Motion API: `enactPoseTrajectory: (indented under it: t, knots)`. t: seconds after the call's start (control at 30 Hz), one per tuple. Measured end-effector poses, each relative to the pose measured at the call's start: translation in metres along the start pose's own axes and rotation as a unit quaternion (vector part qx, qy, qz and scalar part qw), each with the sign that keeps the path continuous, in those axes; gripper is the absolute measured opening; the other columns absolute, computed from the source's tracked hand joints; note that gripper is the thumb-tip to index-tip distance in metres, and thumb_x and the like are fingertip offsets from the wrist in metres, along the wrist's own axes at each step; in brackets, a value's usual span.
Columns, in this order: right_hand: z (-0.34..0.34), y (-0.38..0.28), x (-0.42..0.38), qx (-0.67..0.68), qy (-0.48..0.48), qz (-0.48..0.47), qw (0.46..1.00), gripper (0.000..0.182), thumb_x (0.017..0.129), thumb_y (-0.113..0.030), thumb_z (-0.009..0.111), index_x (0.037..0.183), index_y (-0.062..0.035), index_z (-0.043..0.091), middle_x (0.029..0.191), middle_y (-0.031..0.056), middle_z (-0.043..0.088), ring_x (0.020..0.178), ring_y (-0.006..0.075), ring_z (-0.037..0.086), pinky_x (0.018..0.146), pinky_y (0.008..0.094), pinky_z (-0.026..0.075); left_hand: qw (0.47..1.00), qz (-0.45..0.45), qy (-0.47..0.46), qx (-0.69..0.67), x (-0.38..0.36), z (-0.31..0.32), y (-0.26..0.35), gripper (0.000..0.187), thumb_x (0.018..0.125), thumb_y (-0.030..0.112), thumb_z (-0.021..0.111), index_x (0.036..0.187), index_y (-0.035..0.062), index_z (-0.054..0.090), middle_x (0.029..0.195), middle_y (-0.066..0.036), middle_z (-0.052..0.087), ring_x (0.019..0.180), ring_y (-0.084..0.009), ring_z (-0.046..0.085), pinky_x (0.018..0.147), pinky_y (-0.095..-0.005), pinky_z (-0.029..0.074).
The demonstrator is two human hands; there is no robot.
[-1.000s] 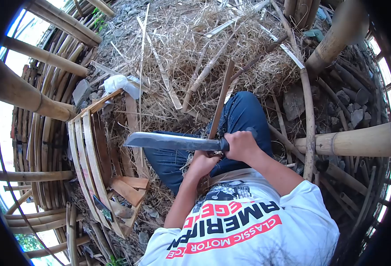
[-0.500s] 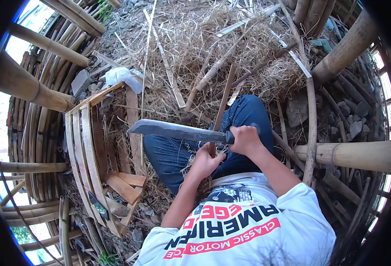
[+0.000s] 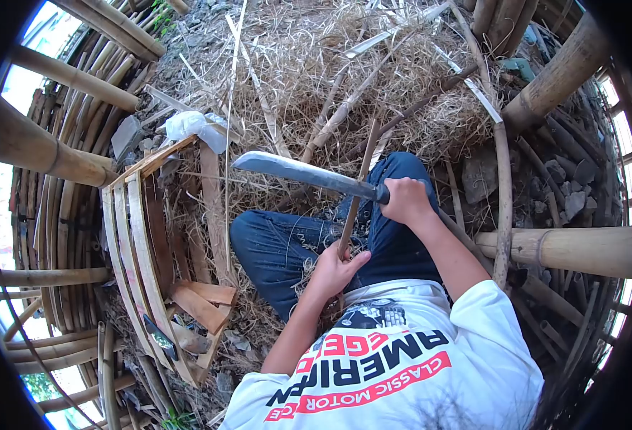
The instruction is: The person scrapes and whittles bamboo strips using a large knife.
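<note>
My right hand [image 3: 407, 202] is closed around the dark handle of a machete [image 3: 309, 174]. Its long, worn grey blade points left and crosses a narrow bamboo strip [image 3: 364, 168] at a slant. Below the blade, my left hand [image 3: 334, 271] grips the lower end of that strip, with the thumb stretched out to the right. The strip leans up and away over my legs in blue jeans [image 3: 280, 236]. Thin shavings cling to the jeans around my left hand.
Curly bamboo shavings [image 3: 309, 86] cover the ground ahead, with split strips among them. At left stands a slatted wooden crate [image 3: 138, 236] beside a white plastic bag [image 3: 195, 127]. Thick bamboo poles [image 3: 581, 252] and stones [image 3: 479, 175] flank the right side.
The machete and my right hand have moved up and forward along the strip. The blade now tilts more, its tip higher and further right. My left hand has shifted slightly lower.
</note>
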State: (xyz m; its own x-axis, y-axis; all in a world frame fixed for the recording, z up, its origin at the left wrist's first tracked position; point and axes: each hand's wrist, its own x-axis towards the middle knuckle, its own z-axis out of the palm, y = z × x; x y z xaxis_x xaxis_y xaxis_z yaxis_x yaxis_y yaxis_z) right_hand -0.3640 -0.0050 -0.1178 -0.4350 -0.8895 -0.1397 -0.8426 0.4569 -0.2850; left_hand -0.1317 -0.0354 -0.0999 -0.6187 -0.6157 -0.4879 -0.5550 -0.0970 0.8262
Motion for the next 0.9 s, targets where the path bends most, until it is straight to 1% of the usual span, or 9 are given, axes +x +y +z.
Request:
enactPoseTrajectory:
  t: [0.1,0.17,0.5,0.6,0.67,0.7,0.73,0.87,0.9]
  knots:
    - [0.001,0.004,0.007,0.008,0.005,0.001,1.0,0.022,0.068,-0.026,0.07,0.081,-0.0086,0.068,0.079,0.0181,0.069,0.078,0.0371,0.069,0.073,0.0482,0.055,1.0,-0.002,-0.005,0.009,-0.003,0.0,0.002,0.045,0.08,0.037,0.079,0.076,0.0056,0.046,0.064,0.0,0.044,0.059,-0.0114,0.04,0.052,-0.0299,0.038]
    - [0.0,0.016,0.022,0.021,0.044,0.053,0.997,0.022,0.07,-0.026,0.068,0.083,-0.0081,0.068,0.081,0.0187,0.069,0.081,0.0376,0.069,0.076,0.0488,0.055,1.0,-0.005,-0.013,0.015,-0.009,0.001,0.003,0.045,0.081,0.036,0.079,0.077,0.0065,0.045,0.065,0.001,0.044,0.061,-0.0107,0.039,0.053,-0.0293,0.038]
    - [-0.017,0.069,0.054,0.023,0.037,0.124,0.991,0.021,0.073,-0.024,0.063,0.086,-0.0086,0.07,0.086,0.0195,0.07,0.088,0.038,0.068,0.08,0.0477,0.055,0.997,-0.021,-0.05,0.052,-0.014,0.007,0.008,0.046,0.079,0.035,0.081,0.077,0.0074,0.044,0.067,0.001,0.041,0.063,-0.0104,0.038,0.055,-0.028,0.036]
    - [-0.018,0.079,0.055,0.065,0.054,0.154,0.985,0.026,0.075,-0.031,0.066,0.087,-0.0086,0.071,0.087,0.0192,0.07,0.089,0.0372,0.068,0.081,0.0469,0.054,0.998,-0.013,-0.042,0.038,-0.013,0.008,0.005,0.045,0.079,0.034,0.08,0.077,0.0073,0.044,0.067,0.002,0.041,0.063,-0.0104,0.038,0.054,-0.0283,0.036]
    - [-0.028,0.072,0.038,0.115,0.051,0.167,0.978,0.038,0.075,-0.044,0.07,0.086,-0.0083,0.071,0.087,0.019,0.07,0.091,0.0363,0.068,0.082,0.0461,0.053,0.998,-0.012,-0.042,0.036,-0.007,0.005,0.003,0.044,0.08,0.034,0.08,0.077,0.0075,0.044,0.067,0.002,0.041,0.062,-0.01,0.037,0.054,-0.0282,0.035]
    - [-0.025,0.071,0.026,0.153,0.09,0.134,0.975,0.052,0.075,-0.058,0.07,0.083,-0.0061,0.07,0.081,0.0193,0.069,0.085,0.0372,0.068,0.076,0.0445,0.053,0.999,-0.013,-0.041,0.031,-0.004,0.003,0.001,0.044,0.08,0.034,0.079,0.077,0.0076,0.045,0.066,0.003,0.041,0.062,-0.0096,0.037,0.053,-0.0281,0.035]
    - [-0.018,0.073,0.017,0.154,0.09,0.131,0.975,0.052,0.075,-0.058,0.07,0.083,-0.0061,0.07,0.081,0.0193,0.069,0.085,0.0372,0.068,0.076,0.0445,0.053,0.999,-0.013,-0.038,0.031,0.0,0.001,-0.003,0.044,0.08,0.034,0.079,0.077,0.0076,0.045,0.066,0.003,0.041,0.062,-0.0096,0.037,0.053,-0.0281,0.035]
    - [0.008,0.068,-0.023,0.352,0.075,0.041,0.932,0.065,0.081,-0.066,0.062,0.074,-0.0018,0.064,0.061,0.0194,0.058,0.058,0.0324,0.059,0.054,0.0408,0.043,0.997,-0.056,-0.051,-0.009,0.01,-0.002,-0.008,0.045,0.079,0.036,0.08,0.076,0.0071,0.046,0.066,0.002,0.045,0.061,-0.0097,0.04,0.052,-0.0287,0.037]
    - [-0.003,0.051,-0.035,0.322,0.086,0.024,0.943,0.066,0.08,-0.067,0.063,0.071,-0.0021,0.064,0.057,0.0173,0.054,0.053,0.0282,0.055,0.051,0.0396,0.04,0.997,-0.057,-0.055,0.0,0.011,-0.001,-0.008,0.045,0.078,0.035,0.081,0.076,0.0072,0.045,0.066,0.001,0.045,0.061,-0.01,0.04,0.053,-0.0291,0.038]
